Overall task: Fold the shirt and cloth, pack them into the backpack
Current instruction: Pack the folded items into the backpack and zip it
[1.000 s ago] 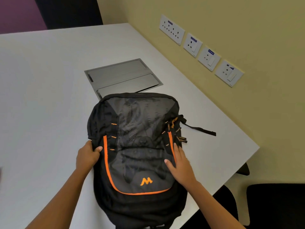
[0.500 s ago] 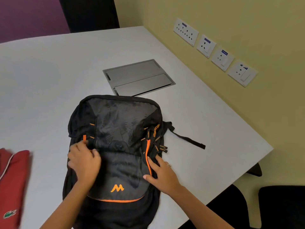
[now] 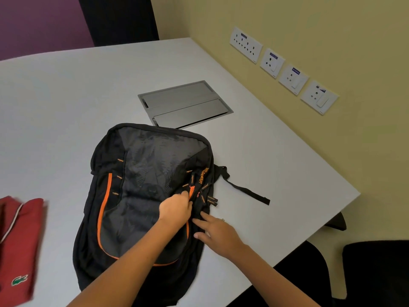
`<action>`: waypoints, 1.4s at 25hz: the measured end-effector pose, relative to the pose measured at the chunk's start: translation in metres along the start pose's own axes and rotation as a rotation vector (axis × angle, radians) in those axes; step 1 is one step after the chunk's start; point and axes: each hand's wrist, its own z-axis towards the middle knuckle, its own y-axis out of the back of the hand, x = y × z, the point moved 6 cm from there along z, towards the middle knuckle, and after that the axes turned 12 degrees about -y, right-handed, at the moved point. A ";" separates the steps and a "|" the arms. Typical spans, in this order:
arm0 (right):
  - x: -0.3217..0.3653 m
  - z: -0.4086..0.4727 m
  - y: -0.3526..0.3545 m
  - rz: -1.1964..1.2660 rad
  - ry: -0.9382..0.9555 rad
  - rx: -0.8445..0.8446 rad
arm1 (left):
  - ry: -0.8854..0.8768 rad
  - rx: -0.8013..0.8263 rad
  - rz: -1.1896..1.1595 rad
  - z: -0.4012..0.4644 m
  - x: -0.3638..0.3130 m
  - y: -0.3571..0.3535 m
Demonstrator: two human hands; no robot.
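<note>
Now we're at the zipper, so the step in hand looks like opening the bag rather than packing it. Our left hand (image 3: 177, 207) has crossed over to the right side of the backpack (image 3: 143, 196), its fingers bunched and pinching at the orange zipper (image 3: 192, 191); whether it grips the pull itself or just the fabric beside it, we cannot tell. Our right hand (image 3: 218, 234) lies just below it with fingers straight and spread, pressing down on the bag's right edge and gripping nothing.

The backpack lies flat on its back on the white surface (image 3: 66, 96), directly under both hands, its top pointing away from us and a loose strap (image 3: 245, 191) trailing off to the right. It looks zipped shut.

The red shirt (image 3: 17, 247) sits folded at the far left of the surface, well apart from both hands. No other cloth shows.

Next, we'd judge, the zipper needs pulling along its track while the right hand keeps the bag from sliding.
</note>
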 end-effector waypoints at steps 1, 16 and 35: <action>0.000 -0.002 0.007 0.059 0.014 -0.056 | -0.006 -0.009 -0.100 0.000 0.005 -0.002; 0.004 0.051 0.081 1.025 -0.422 -0.330 | -0.026 0.010 -1.063 -0.010 0.035 -0.003; 0.050 -0.069 -0.015 0.348 0.284 -0.304 | 0.018 -0.063 -0.772 -0.011 0.027 0.003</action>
